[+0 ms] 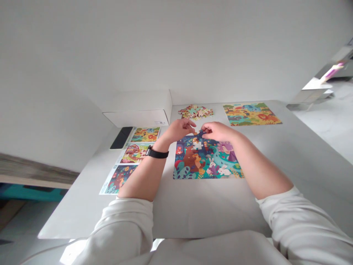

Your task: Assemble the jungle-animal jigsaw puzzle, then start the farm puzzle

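Note:
A colourful jigsaw puzzle lies on the white table in front of me, with one white gap near its top middle. My left hand and my right hand meet above the puzzle's far edge. Both pinch at a small puzzle piece held between their fingertips. A black watch is on my left wrist.
A pile of loose puzzle pieces lies at the far edge. A second finished puzzle sits at the far right. A picture sheet lies to the left, beside a black phone and a white box.

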A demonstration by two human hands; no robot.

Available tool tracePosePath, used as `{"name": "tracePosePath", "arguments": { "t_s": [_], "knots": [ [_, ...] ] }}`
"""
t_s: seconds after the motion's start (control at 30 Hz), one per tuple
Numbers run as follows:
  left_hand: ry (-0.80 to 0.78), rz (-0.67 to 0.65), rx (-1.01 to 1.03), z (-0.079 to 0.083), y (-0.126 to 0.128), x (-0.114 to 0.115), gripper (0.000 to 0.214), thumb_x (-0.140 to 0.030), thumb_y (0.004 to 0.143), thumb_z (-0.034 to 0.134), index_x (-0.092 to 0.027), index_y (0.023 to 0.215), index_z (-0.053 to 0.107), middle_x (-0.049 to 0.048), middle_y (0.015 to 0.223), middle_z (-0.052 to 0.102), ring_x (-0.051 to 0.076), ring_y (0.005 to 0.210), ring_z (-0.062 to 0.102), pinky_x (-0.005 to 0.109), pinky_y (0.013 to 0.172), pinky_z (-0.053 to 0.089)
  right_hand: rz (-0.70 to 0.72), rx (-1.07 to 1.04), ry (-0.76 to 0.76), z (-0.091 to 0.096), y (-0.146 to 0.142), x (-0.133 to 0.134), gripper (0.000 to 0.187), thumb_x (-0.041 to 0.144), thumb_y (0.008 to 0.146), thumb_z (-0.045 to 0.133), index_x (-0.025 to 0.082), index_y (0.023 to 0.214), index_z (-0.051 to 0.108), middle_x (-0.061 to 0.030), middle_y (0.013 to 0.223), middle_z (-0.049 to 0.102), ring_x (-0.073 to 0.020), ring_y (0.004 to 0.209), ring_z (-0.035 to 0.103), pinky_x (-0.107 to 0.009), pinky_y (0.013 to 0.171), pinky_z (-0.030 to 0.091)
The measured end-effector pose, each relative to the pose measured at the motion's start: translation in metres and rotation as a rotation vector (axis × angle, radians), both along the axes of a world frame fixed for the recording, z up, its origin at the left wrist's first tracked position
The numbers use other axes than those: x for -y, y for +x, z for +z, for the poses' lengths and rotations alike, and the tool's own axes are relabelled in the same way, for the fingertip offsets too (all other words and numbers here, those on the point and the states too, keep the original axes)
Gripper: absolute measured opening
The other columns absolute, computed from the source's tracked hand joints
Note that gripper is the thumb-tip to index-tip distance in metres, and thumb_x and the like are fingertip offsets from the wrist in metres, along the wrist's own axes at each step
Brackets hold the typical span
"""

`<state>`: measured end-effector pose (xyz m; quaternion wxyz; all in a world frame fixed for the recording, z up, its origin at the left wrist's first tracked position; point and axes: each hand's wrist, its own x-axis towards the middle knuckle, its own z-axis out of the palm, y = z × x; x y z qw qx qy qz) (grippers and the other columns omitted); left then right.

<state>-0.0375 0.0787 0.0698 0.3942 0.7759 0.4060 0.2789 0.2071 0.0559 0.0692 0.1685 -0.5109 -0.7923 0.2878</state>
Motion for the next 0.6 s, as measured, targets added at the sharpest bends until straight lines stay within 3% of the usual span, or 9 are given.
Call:
{"name": "tracePosePath", "arguments": {
  "t_s": [0.23, 0.43, 0.6],
  "knots": [
    [0.059, 0.054, -0.090, -0.003, 0.003, -0.001, 0.033, -0.044, 0.096, 0.060, -0.017, 0.095, 0.077, 0.0063, 0.088, 0.079, 0.014, 0.071, 0.065, 0.026, 0.066, 0.048, -0.015, 0.017, -0.034, 0.002, -0.001, 0.002, 0.018, 0.027, 0.086, 0.075, 0.020, 0.103, 0.073, 0.0004, 0.085, 0.074, -0.0145, 0.073, 0.061, -0.025, 0.068, 0.041],
    [0.055, -0.018, -0.115, -0.011, 0.001, -0.005, 0.027, -0.045, 0.085, 0.075, -0.019, 0.091, 0.079, 0.0044, 0.082, 0.078, 0.017, 0.075, 0.068, 0.027, 0.067, 0.049, -0.022, 0.015, -0.043, -0.001, 0.000, 0.000, 0.021, 0.027, 0.087, 0.075, 0.021, 0.107, 0.074, -0.0004, 0.087, 0.076, -0.0154, 0.074, 0.064, -0.026, 0.071, 0.043],
    [0.065, -0.021, -0.138, -0.011, 0.001, -0.005, 0.023, -0.041, 0.083, 0.075, -0.020, 0.087, 0.080, 0.0043, 0.078, 0.078, 0.017, 0.071, 0.068, 0.027, 0.066, 0.051, -0.025, 0.062, -0.029, 0.001, 0.000, 0.000, 0.025, 0.028, 0.086, 0.077, 0.021, 0.110, 0.076, -0.0014, 0.093, 0.078, -0.0159, 0.078, 0.065, -0.026, 0.075, 0.044]
  ]
}}
